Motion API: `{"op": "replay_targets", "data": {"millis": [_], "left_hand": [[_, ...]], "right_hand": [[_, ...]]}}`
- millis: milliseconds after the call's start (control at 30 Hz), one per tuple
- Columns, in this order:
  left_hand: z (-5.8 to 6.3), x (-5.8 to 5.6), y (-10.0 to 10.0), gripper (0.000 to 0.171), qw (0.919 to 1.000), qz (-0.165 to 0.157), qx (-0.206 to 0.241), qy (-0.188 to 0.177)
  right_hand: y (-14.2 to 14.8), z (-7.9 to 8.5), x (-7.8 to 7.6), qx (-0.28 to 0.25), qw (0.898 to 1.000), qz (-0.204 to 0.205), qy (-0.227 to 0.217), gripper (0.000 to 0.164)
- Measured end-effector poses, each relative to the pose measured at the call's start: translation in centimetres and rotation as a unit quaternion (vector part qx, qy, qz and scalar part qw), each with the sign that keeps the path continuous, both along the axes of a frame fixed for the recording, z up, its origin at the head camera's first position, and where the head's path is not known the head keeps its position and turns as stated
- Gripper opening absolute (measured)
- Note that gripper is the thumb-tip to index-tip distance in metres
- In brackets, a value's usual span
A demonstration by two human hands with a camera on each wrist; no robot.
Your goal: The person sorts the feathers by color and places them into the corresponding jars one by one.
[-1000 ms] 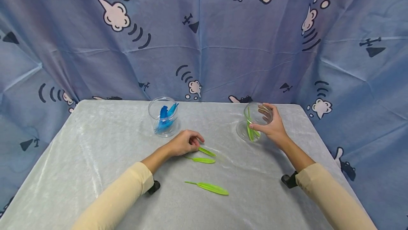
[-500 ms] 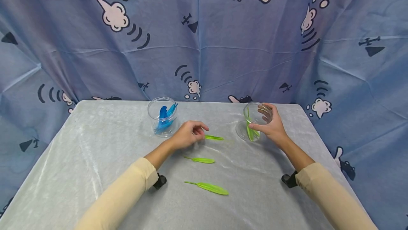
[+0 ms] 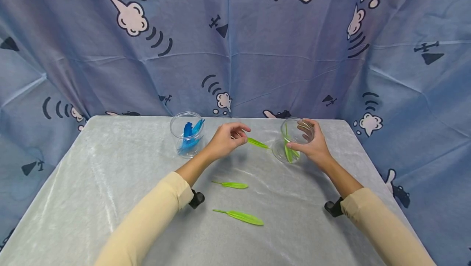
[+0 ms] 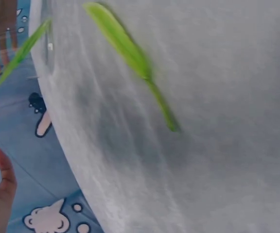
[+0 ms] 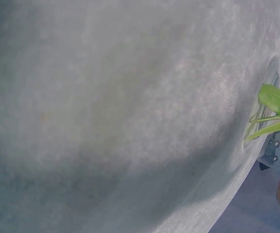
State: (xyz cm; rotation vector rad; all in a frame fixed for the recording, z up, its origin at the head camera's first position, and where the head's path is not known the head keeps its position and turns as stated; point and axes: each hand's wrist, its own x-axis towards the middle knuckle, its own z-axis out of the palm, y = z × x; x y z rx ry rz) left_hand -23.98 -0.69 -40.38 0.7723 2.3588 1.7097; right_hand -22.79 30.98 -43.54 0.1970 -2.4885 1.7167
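Note:
In the head view my left hand (image 3: 225, 140) pinches a green feather (image 3: 258, 143) by its stem end, above the table, its tip pointing right toward a clear plastic cup (image 3: 280, 156). My right hand (image 3: 317, 146) grips that cup round its right side, thumb in front and fingers behind. Several green feathers (image 3: 289, 151) stand inside it. Two more green feathers lie on the table, an upper feather (image 3: 235, 185) and a lower feather (image 3: 245, 217). One lying feather (image 4: 123, 43) shows large in the left wrist view. The right wrist view catches green feathers (image 5: 278, 101) at its right edge.
A second clear cup (image 3: 177, 135) with blue feathers (image 3: 189, 135) in it stands at the back, left of my left hand. A pale cloth covers the table (image 3: 92, 184). Behind its back edge hangs a blue patterned curtain (image 3: 250, 82).
My left hand has picked a green feather up from the middle of the table and carried it back and to the right, nearer the cup. The right hand keeps its grip in place.

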Motion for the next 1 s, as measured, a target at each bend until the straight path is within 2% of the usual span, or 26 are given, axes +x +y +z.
{"op": "replay_targets", "data": {"millis": [200,400,600,767,900,1000], "left_hand": [[1.0,-0.4,0.8,0.022,0.9987,0.025,0.044,0.002],[1.8,-0.8,1.7,0.021,0.9959,0.051,0.071,0.025],[2.4,-1.1,3.1,0.019,0.9933,0.07,0.071,0.058],[2.8,-1.2,4.7,0.018,0.9913,0.082,0.075,0.071],[2.9,-1.0,5.9,0.017,0.9903,0.094,0.07,0.074],[2.9,-0.7,6.7,0.016,0.9903,0.099,0.046,0.086]], "right_hand": [[-0.1,0.2,0.1,-0.004,1.0,-0.002,0.0,0.095],[-0.2,0.3,0.1,-0.005,1.0,0.0,0.0,0.096],[-0.2,0.3,0.1,-0.011,1.0,0.003,0.004,0.095],[-0.3,0.5,0.2,-0.016,1.0,0.002,-0.005,0.095],[-0.9,1.6,0.9,-0.019,1.0,0.005,-0.009,0.093],[-1.3,2.4,1.4,-0.016,1.0,0.01,-0.006,0.092]]}}
